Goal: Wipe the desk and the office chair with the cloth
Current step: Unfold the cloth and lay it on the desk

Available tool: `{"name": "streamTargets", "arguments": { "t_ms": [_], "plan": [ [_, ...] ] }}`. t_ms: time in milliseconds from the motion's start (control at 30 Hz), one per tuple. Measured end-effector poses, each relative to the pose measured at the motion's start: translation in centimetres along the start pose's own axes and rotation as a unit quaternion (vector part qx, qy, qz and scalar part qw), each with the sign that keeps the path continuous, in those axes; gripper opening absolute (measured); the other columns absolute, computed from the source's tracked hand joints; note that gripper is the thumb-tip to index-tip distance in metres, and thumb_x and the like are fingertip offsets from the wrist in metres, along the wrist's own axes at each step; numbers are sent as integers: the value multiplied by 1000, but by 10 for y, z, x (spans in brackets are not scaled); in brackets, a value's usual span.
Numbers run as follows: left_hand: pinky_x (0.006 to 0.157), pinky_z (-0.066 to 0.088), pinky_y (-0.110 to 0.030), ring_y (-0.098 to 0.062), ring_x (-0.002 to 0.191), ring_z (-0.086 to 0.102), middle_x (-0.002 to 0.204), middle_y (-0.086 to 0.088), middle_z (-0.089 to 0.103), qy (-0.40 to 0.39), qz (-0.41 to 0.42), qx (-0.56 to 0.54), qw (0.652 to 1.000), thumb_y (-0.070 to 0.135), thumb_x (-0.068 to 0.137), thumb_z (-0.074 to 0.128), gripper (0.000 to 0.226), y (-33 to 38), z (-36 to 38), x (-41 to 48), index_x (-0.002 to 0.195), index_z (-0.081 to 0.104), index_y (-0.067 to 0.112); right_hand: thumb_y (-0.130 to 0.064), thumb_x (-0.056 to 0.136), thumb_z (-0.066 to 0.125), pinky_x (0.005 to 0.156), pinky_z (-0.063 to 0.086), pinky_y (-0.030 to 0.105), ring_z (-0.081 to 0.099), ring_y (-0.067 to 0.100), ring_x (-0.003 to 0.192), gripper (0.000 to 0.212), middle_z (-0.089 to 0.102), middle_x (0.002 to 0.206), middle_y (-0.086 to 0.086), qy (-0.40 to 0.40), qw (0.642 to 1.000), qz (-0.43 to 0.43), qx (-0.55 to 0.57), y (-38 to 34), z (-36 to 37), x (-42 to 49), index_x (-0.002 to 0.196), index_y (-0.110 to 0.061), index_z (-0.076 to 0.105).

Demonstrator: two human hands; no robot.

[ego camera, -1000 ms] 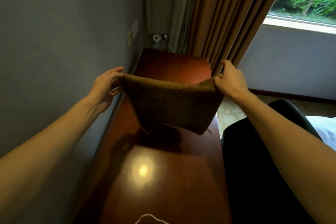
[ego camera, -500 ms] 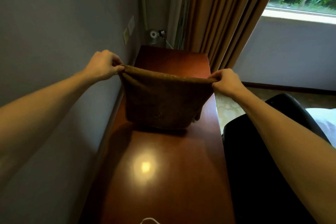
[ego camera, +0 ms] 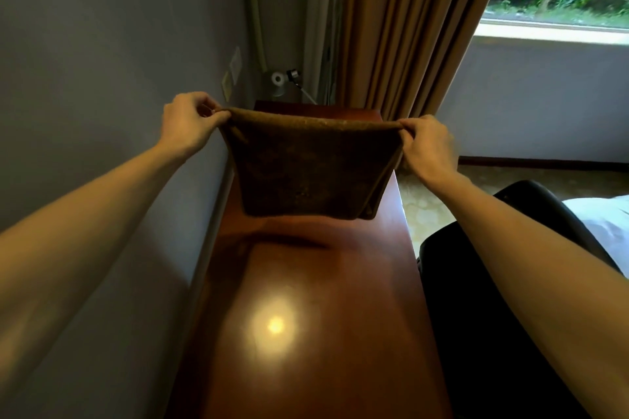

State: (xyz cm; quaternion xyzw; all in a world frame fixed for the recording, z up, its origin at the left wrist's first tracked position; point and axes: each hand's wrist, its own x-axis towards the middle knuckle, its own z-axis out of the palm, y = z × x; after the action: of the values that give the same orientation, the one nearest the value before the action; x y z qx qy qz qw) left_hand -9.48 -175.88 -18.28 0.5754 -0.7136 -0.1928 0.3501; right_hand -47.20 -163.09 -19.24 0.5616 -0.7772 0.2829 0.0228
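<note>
The cloth (ego camera: 313, 167) is now pulled into a neat shape. A second ago it sags between the hands with one corner drooping, and the left hand (ego camera: 189, 122) has only a loose hold. Now the thumb and curled fingers of that hand pinch the top left corner, and the right hand (ego camera: 427, 146) pinches the top right corner the same way. The top edge runs straight and taut between them.

The brown cloth hangs doubled over the far half of the desk (ego camera: 306, 367). Its lower edge is level and casts a shadow on the wood just beneath it (it looks clear of the surface, though only barely). I judge this to be the end of folding the cloth into a pad. Wiping has not yet begun on either the desk or the office chair (ego camera: 476, 316).

The black chair stands tight against the desk's right edge, under the right forearm. The grey wall (ego camera: 102, 78) runs along the left edge, so strokes there will meet it. A small grey fixture (ego camera: 279, 82) sits beyond the far left corner, and the tan curtain (ego camera: 401, 27) hangs by the far right corner. A lamp glare (ego camera: 275, 325) shines on the near half, which carries nothing else.
</note>
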Motion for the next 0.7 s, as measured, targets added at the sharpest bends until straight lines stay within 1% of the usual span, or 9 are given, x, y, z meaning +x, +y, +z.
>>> {"name": "streamTargets", "arguments": {
  "t_ms": [100, 167, 267, 333, 400, 500, 567, 633, 700],
  "plan": [
    [80, 49, -40, -24, 93, 62, 100, -10, 68, -25, 78, 61, 995, 35, 94, 74, 20, -6, -3, -10, 96, 67, 16, -32, 107, 51, 84, 58, 48, 59, 31, 116, 34, 64, 131, 5, -6, 999, -28, -38, 7, -6, -6, 137, -25, 66],
    [84, 52, -43, -23, 93, 63, 105, -6, 68, -92, 126, 93, 983, 35, 95, 73, 22, -14, -5, -25, 99, 67, 14, -31, 108, 50, 85, 56, 49, 56, 32, 118, 34, 63, 136, 5, -23, 994, -61, -90, 19, -6, -17, 137, -27, 66],
    [87, 57, -40, -9, 90, 69, 107, 4, 73, -260, 91, 77, 958, 34, 88, 79, 17, -26, -4, -52, 87, 69, 21, -24, 106, 53, 90, 55, 47, 57, 31, 119, 32, 65, 135, 4, -174, 967, -118, -142, 44, -1, -37, 133, -23, 70],
    [90, 57, -35, -6, 100, 71, 108, 6, 76, -371, 48, 77, 924, 27, 83, 85, 22, -35, 5, -78, 73, 67, 21, -21, 104, 58, 96, 53, 43, 62, 30, 118, 29, 69, 131, 5, -314, 932, -115, -142, 60, 5, -62, 129, -21, 72],
    [87, 58, -31, -9, 103, 72, 102, 1, 78, -447, 16, 71, 892, 19, 80, 88, 27, -48, 21, -110, 67, 64, 17, -20, 102, 62, 97, 50, 37, 64, 30, 117, 27, 72, 126, 4, -402, 903, -83, -131, 74, 16, -98, 125, -22, 75],
    [73, 56, -33, -18, 81, 72, 85, -5, 77, -529, 7, 115, 841, 24, 79, 89, 30, -71, 53, -172, 69, 61, 20, -21, 98, 65, 95, 52, 32, 69, 25, 108, 26, 75, 117, 1, -495, 855, -67, -136, 100, 48, -162, 121, -23, 77],
    [68, 49, -25, -13, 72, 64, 78, 0, 72, -599, -13, 154, 786, 27, 81, 87, 28, -84, 73, -216, 72, 61, 23, -22, 96, 68, 87, 54, 30, 70, 19, 95, 23, 77, 109, 1, -576, 805, -42, -138, 121, 71, -203, 116, -20, 80],
    [71, 48, -24, -10, 75, 60, 80, 4, 67, -659, -61, 168, 730, 25, 83, 84, 24, -93, 87, -255, 76, 61, 23, -19, 95, 71, 77, 54, 27, 67, 8, 81, 18, 76, 97, -7, -665, 738, 0, -117, 139, 86, -239, 109, -22, 82],
    [76, 51, -27, -10, 80, 62, 83, 5, 67, -703, -109, 161, 684, 24, 87, 81, 21, -96, 93, -281, 78, 62, 22, -19, 93, 74, 77, 60, 27, 67, 8, 82, 14, 76, 93, -10, -723, 681, 38, -112, 148, 94, -261, 96, -29, 83]
  ]
}}
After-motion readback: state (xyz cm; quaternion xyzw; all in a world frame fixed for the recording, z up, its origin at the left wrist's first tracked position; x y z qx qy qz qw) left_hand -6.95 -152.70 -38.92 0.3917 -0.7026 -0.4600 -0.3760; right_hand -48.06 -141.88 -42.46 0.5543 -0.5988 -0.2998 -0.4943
